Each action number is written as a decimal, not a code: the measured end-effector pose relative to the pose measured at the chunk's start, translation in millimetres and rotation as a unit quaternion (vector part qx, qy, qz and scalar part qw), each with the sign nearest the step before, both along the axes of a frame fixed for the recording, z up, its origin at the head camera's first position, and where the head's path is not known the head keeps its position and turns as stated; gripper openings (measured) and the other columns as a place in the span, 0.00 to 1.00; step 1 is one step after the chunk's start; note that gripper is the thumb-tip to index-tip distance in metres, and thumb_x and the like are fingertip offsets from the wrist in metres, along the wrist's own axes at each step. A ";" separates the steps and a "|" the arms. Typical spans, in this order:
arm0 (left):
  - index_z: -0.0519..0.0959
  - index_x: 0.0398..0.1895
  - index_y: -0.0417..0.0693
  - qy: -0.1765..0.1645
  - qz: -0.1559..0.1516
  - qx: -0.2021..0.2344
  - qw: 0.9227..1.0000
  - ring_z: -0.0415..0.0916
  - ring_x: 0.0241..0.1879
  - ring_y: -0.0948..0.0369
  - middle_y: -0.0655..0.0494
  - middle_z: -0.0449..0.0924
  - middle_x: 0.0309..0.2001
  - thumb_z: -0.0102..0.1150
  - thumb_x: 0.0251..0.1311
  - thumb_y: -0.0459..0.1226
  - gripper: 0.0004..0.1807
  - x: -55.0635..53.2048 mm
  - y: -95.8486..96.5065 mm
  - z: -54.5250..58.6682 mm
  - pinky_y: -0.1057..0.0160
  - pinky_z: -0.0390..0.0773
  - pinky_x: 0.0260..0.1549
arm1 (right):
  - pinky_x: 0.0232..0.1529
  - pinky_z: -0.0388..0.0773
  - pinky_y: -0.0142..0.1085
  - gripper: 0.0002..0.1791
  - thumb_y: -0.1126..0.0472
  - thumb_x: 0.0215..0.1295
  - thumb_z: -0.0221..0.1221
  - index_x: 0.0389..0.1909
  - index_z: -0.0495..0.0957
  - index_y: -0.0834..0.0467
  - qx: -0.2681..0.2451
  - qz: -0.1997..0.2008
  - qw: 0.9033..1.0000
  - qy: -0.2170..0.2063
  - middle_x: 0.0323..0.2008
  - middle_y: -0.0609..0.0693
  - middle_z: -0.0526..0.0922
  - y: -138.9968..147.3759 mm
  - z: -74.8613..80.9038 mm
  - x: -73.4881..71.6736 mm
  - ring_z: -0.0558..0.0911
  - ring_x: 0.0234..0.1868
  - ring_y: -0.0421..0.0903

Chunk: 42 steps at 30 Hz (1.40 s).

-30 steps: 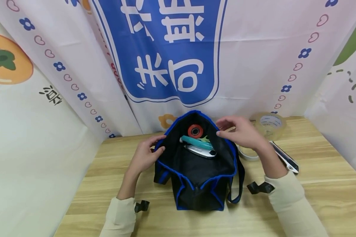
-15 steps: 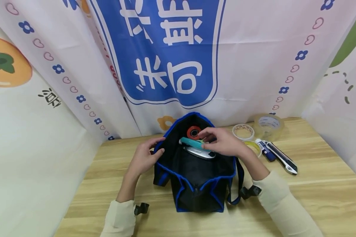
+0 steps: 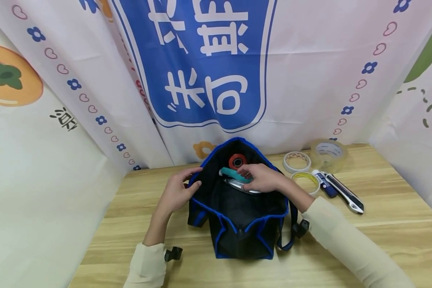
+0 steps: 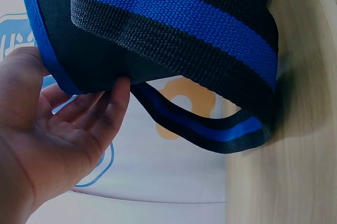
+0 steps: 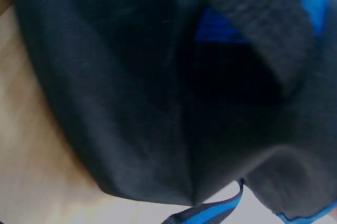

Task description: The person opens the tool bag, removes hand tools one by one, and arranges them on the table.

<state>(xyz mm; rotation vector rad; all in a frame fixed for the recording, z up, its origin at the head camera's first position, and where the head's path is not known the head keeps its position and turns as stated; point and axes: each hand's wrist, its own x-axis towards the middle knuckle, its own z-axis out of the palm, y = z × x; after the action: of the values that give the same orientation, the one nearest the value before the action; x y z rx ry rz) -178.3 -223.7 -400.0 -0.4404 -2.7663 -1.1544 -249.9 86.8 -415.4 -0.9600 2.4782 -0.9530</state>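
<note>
A black bag with blue trim stands open-mouthed on the table. My left hand holds the bag's left rim, thumb inside and fingers outside; the left wrist view shows this hand at the edge beside a striped strap. Inside the bag, my right hand has bent fingers over the right end of a slim teal tool and a silver utility knife. Whether it pinches either is hidden. Behind them lies a red round thing with a dark centre. Only the bag's side fills the right wrist view.
Right of the bag lie a white tape roll, a yellow-lined roll, a large clear tape roll, a blue glue stick and a black-and-silver utility knife. A printed curtain hangs behind.
My right hand has left the bag's right rim, reached inside over the teal tool, then moved slightly lower. The left hand stays on the left rim.
</note>
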 end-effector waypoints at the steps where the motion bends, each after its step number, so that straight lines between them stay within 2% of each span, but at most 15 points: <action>1: 0.80 0.70 0.47 0.000 0.000 0.000 1.000 0.83 0.56 0.48 0.44 0.83 0.67 0.65 0.73 0.34 0.24 0.2 0.1 -0.1 0.44 0.88 0.54 | 0.67 0.81 0.52 0.31 0.59 0.71 0.67 0.72 0.74 0.64 0.006 -0.001 1.000 0.000 0.66 0.63 0.82 -1.7 -2.4 -1.2 0.84 0.64 0.59; 10: 0.80 0.70 0.48 -0.001 0.002 -0.002 1.000 0.82 0.56 0.48 0.44 0.83 0.66 0.65 0.73 0.35 0.24 0.2 0.5 -0.2 0.45 0.88 0.54 | 0.62 0.83 0.50 0.29 0.58 0.70 0.69 0.69 0.77 0.62 0.034 -0.019 0.999 0.005 0.63 0.63 0.85 -13.3 -11.4 -1.9 0.86 0.60 0.57; 15: 0.81 0.69 0.47 0.008 0.000 -0.004 1.000 0.79 0.51 0.50 0.45 0.84 0.65 0.66 0.72 0.35 0.23 -0.3 0.1 0.3 0.53 0.87 0.48 | 0.57 0.85 0.45 0.29 0.60 0.67 0.72 0.67 0.79 0.59 0.047 -0.025 0.999 0.008 0.61 0.60 0.86 -22.4 -13.8 -0.2 0.88 0.56 0.52; 20: 0.81 0.69 0.47 0.009 -0.001 -0.007 1.000 0.79 0.51 0.51 0.45 0.83 0.66 0.66 0.72 0.35 0.23 -0.2 -0.1 0.3 0.62 0.85 0.42 | 0.55 0.84 0.44 0.31 0.61 0.62 0.76 0.67 0.79 0.57 0.069 -0.023 0.997 0.009 0.59 0.57 0.86 -32.6 -20.1 2.2 0.87 0.52 0.49; 27: 0.81 0.69 0.46 0.012 -0.003 -0.008 1.000 0.78 0.47 0.51 0.44 0.83 0.66 0.66 0.72 0.35 0.23 0.0 0.3 0.6 0.67 0.79 0.34 | 0.55 0.83 0.45 0.33 0.63 0.56 0.80 0.63 0.81 0.60 0.097 -0.015 0.994 0.053 0.53 0.55 0.87 -41.8 -30.0 7.5 0.84 0.51 0.49; 31: 0.81 0.69 0.46 0.008 -0.002 -0.006 1.000 0.79 0.47 0.52 0.44 0.84 0.66 0.66 0.72 0.34 0.23 0.5 0.3 1.1 0.66 0.81 0.35 | 0.53 0.84 0.45 0.31 0.61 0.56 0.79 0.62 0.82 0.59 0.096 -0.020 0.994 0.054 0.52 0.56 0.87 -42.9 -28.6 11.9 0.84 0.51 0.49; 35: 0.81 0.70 0.47 0.003 0.001 -0.004 1.000 0.80 0.49 0.52 0.45 0.84 0.65 0.66 0.72 0.34 0.23 0.8 -0.3 0.5 0.62 0.85 0.42 | 0.50 0.83 0.43 0.28 0.59 0.58 0.78 0.61 0.83 0.56 0.067 -0.036 0.997 0.032 0.52 0.54 0.87 -39.4 -17.5 16.5 0.84 0.48 0.47; 38: 0.81 0.70 0.47 0.004 0.003 -0.005 1.000 0.79 0.47 0.53 0.45 0.84 0.65 0.66 0.72 0.35 0.23 0.4 -0.7 0.1 0.63 0.85 0.40 | 0.48 0.83 0.41 0.27 0.61 0.59 0.75 0.60 0.83 0.55 0.012 -0.042 0.999 0.031 0.51 0.54 0.88 -30.9 -3.6 20.2 0.84 0.45 0.46; 42: 0.81 0.69 0.46 0.009 0.000 -0.007 1.000 0.76 0.41 0.54 0.44 0.85 0.62 0.66 0.72 0.35 0.23 -0.6 -0.6 0.6 0.68 0.78 0.31 | 0.49 0.83 0.41 0.27 0.63 0.59 0.72 0.62 0.83 0.55 -0.054 -0.050 0.996 0.043 0.52 0.54 0.88 -14.0 15.8 26.6 0.85 0.47 0.48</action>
<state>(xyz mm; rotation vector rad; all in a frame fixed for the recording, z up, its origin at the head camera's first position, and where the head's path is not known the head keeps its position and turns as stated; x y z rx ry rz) -178.9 -224.3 -399.4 -0.4484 -2.7612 -1.1265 -223.4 72.8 -399.6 -0.9356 2.5899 -1.1090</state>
